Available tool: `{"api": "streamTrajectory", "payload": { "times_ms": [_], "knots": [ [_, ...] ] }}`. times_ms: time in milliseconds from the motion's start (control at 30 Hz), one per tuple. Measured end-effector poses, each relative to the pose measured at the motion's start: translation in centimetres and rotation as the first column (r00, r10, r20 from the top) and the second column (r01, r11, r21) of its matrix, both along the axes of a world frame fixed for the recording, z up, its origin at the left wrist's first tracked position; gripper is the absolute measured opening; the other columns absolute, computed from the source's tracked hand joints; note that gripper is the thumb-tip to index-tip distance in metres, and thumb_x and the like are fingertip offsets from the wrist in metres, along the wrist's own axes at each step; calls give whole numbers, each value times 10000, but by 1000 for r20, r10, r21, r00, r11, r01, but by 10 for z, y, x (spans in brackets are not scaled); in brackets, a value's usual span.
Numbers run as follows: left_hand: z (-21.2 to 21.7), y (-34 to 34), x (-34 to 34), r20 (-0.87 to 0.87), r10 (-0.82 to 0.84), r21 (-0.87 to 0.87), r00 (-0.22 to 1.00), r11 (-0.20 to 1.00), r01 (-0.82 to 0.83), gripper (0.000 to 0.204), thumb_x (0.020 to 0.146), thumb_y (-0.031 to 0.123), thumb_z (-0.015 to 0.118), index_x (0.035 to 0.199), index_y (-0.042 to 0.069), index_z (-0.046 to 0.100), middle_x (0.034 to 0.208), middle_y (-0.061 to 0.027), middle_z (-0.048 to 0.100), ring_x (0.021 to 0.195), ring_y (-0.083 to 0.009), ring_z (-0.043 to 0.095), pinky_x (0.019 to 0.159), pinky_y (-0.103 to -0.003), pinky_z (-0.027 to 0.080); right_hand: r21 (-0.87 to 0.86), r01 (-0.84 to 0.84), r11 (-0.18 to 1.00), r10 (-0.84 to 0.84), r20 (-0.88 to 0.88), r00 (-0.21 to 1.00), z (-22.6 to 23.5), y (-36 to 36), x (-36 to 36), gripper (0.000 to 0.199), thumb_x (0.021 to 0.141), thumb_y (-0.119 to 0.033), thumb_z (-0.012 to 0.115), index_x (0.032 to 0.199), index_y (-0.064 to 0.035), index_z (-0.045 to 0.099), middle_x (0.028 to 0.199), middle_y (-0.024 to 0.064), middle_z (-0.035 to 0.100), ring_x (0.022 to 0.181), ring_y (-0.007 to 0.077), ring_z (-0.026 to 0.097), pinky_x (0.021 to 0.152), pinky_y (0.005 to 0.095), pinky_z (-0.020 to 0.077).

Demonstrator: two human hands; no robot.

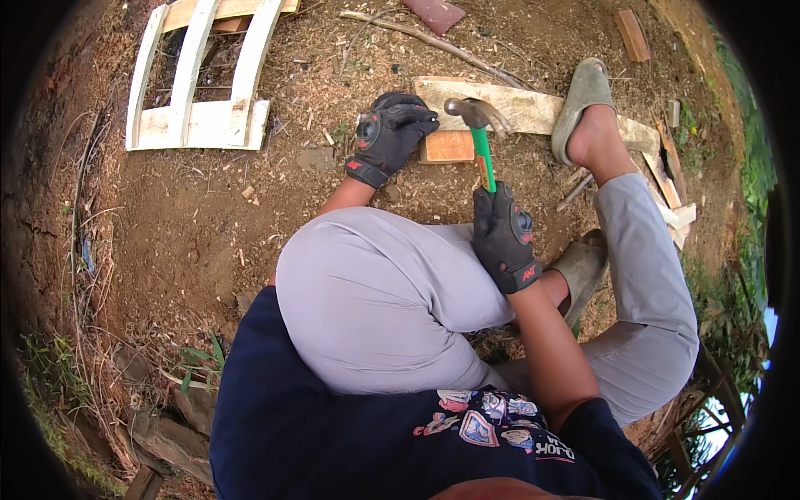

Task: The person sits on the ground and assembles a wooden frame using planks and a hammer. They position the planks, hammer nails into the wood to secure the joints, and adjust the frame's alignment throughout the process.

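Observation:
My right hand, in a black glove, grips a claw hammer by its green handle. The steel hammer head is raised over a long pale wooden board. At the board's left end is my left hand, gloved too, its fingers bent together by the edge. What those fingers hold, if anything, is hidden. A short orange-brown wood block lies beneath the board's left end. My foot, in a grey-green slipper, rests across the board farther right.
A slatted wooden frame lies on the dirt at the upper left. Beyond the board are a stick, a reddish-brown piece and a wood block. Loose wood strips lie at the right, and wood chips litter the ground.

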State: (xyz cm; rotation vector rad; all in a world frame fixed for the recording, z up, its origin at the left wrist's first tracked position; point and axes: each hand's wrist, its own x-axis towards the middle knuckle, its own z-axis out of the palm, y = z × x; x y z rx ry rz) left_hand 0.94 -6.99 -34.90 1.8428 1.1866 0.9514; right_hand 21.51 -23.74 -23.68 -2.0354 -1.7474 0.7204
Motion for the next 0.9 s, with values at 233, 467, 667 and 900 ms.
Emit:
{"api": "streamTrajectory", "payload": {
  "times_ms": [233, 467, 667, 900],
  "knots": [
    [13, 8, -20, 203, -177, -186, 963, 959, 215, 329, 872, 67, 766, 1197, 100, 798, 1296, -108, 735, 1249, -285, 660, 1112, -440, 508, -49, 217, 975, -219, -49, 975, 18, 13, 20, 299, 1135, -282, 483, 1105, -18, 620, 961, 232, 625, 832, 414, 627, 690, 542, 461],
    [23, 3, -31, -24, -127, 36, 992, 991, 127, 506, 871, 51, 735, 1361, 178, 711, 1376, -125, 641, 1309, -336, 613, 1139, -445, 496, 125, 150, 981, -138, -98, 985, 2, 5, 9, 160, 1097, -159, 568, 1107, -11, 627, 928, 220, 627, 745, 412, 612, 649, 510, 456],
    [20, 4, -31, -183, -100, 23, 978, 994, 106, 554, 829, 246, 822, 1369, 206, 704, 1446, -127, 581, 1356, -371, 552, 1143, -480, 486, 75, -161, 984, 149, 140, 979, -37, -8, 8, 194, 1085, -181, 557, 1116, -5, 634, 971, 256, 644, 795, 439, 642, 655, 542, 477],
    [25, 7, -24, -313, -100, 85, 945, 987, 133, 760, 737, 457, 936, 1428, 267, 680, 1447, -121, 589, 1398, -367, 514, 1177, -508, 447, 44, -162, 986, 155, 130, 979, -26, 7, -5, 228, 1089, -182, 552, 1138, 21, 644, 909, 258, 663, 760, 458, 649, 673, 549, 507]
  ]
}}
